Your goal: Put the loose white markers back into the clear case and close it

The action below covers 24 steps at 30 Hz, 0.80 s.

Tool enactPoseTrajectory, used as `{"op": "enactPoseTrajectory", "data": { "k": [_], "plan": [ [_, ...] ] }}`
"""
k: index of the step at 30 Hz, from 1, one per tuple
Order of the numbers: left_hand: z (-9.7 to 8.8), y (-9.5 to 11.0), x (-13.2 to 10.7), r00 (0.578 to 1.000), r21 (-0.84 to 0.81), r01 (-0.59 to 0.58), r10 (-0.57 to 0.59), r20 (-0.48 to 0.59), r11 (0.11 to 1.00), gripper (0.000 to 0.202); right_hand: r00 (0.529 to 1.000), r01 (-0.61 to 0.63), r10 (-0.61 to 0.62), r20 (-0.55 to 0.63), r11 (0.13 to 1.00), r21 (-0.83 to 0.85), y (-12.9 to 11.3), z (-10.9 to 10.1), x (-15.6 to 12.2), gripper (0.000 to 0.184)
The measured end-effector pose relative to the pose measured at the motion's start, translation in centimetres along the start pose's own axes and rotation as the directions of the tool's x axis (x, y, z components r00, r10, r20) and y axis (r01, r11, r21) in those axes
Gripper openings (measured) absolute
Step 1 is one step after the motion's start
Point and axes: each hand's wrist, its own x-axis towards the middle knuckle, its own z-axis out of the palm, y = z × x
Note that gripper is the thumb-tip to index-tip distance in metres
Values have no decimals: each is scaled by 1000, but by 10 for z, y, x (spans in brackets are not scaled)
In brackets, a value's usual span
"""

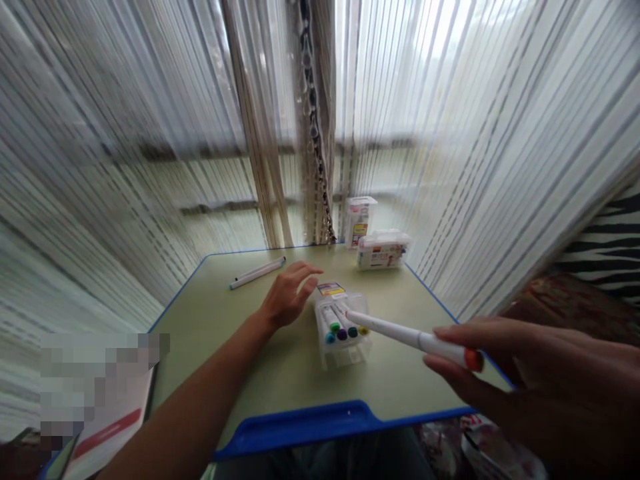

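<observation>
Between thumb and fingers, my right hand grips a white marker with an orange-red end, held up at the right in the head view. Its far tip points left, in front of a clear plastic marker case. Several white markers lie in that case, their ends green, blue, purple, teal and yellow. A label with a yellow band shows at its far end. Beside the case on the left, my left hand has its fingers stretched out, holding nothing. Whether its fingertips touch the case I cannot tell.
Two white markers lie at the back left of the pale green table, which has a blue rim. At the back right stand an upright clear case and a lying one. String curtains hang behind. A blurred flat item is lower left.
</observation>
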Motion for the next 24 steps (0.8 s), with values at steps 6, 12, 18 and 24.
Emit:
{"op": "enactPoseTrajectory", "data": {
  "k": [6,12,18,24],
  "plan": [
    [2,-4,0,1000,-2,-8,8,23,1000,46,997,79,-79,6,995,58,-20,36,14,14],
    [1,-1,-1,999,1,13,-13,50,1000,46,991,118,-122,63,992,53,-24,59,18,8],
    [1,-1,0,999,-1,12,-11,47,1000,48,993,69,-74,89,996,63,-22,73,19,8],
    [1,-1,0,999,-19,11,-11,46,1000,49,983,49,-61,171,996,69,-15,82,20,12]
  ]
}}
